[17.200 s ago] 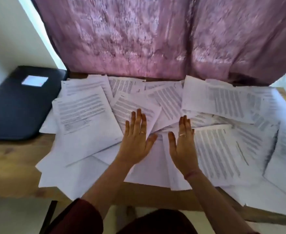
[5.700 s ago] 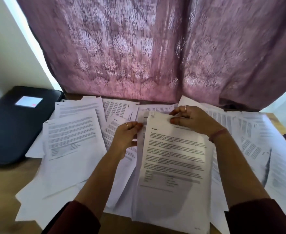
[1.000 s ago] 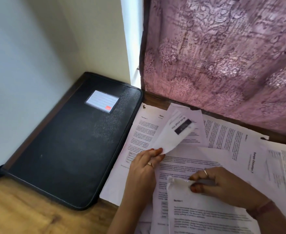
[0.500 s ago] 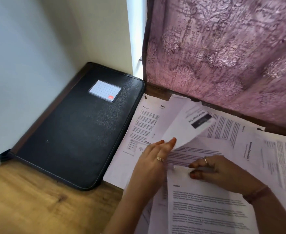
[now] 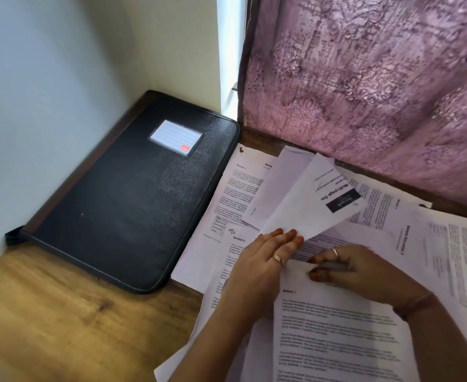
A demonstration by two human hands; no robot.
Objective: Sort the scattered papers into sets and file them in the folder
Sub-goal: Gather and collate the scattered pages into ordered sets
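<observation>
Your left hand [image 5: 265, 260] pinches a limp, feather-light sheet [image 5: 309, 205] by its corner while your right hand [image 5: 356, 274] grips a stack [image 5: 334, 326]; support floppy pages along an edge.

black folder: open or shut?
Shut. The black folder lies flat on the table, cover with label down, no papers in it visible.

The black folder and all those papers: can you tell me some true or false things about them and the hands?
1. The black folder is closed. True.
2. The left hand holds a pen. False: it lifts the cover page with a dark title block.
3. The right hand pinches the top of the Section 1 page. True.
4. The folder lies on top of the papers. False: it lies beside them on the wooden table.
</observation>
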